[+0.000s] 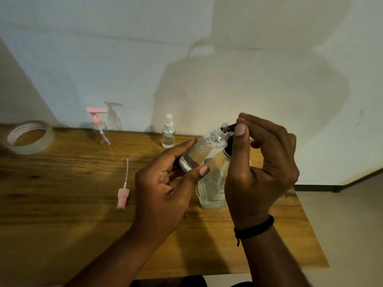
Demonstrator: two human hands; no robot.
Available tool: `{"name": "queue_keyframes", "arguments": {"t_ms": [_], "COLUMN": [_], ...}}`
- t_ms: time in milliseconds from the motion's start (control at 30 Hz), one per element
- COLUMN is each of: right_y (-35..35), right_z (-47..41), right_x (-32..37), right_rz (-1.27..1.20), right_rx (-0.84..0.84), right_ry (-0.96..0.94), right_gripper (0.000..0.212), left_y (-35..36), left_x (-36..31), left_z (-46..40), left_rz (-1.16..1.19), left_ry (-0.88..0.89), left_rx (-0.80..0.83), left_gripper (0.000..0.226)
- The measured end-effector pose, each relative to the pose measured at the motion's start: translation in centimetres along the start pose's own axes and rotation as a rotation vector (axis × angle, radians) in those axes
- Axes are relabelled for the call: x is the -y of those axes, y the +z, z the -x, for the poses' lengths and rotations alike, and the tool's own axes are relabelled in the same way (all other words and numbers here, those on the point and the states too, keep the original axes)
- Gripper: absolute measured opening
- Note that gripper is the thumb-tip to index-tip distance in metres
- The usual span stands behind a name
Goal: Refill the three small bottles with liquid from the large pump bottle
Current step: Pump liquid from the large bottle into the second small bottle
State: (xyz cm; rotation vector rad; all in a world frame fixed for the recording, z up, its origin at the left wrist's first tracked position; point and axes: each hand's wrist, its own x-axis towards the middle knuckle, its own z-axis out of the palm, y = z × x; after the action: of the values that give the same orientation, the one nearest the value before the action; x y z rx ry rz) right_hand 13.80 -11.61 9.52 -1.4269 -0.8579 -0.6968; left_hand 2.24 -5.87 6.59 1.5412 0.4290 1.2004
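My left hand (165,183) holds a small clear bottle (203,152) tilted, its open neck up against the black pump spout. The large clear pump bottle (213,187) stands on the wooden table (62,204) behind my hands. My right hand (261,168) wraps over its black pump head (229,141), thumb on top of the nozzle. Liquid and bubbles show inside the small bottle. A pink spray cap with its dip tube (123,193) lies loose to the left. A small bottle with a pink pump (99,129) and one with a white spray top (168,132) stand at the back.
A roll of clear tape (29,137) lies at the table's back left corner. The wall runs right behind the table. The table's right edge (310,224) drops to a pale floor.
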Motion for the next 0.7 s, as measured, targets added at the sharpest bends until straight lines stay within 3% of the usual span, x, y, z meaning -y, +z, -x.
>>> {"name": "queue_keyframes", "arguments": {"t_ms": [567,700], "right_y": [-0.3,-0.3], "right_z": [-1.4,-1.9], "right_x": [1.2,2.6], "right_rz": [0.026,0.105], "right_rx": [0.056,-0.019], "right_ry": [0.002,-0.121], "right_gripper": [0.007,0.008], "left_y": [-1.0,-1.7], "left_x": [-0.7,-1.0], "left_z": [-0.4,-0.6], "left_rz": [0.093,0.109], "left_ry": [-0.116,-0.135], "left_rx": [0.002,-0.011], "left_gripper": [0.043,0.044]}}
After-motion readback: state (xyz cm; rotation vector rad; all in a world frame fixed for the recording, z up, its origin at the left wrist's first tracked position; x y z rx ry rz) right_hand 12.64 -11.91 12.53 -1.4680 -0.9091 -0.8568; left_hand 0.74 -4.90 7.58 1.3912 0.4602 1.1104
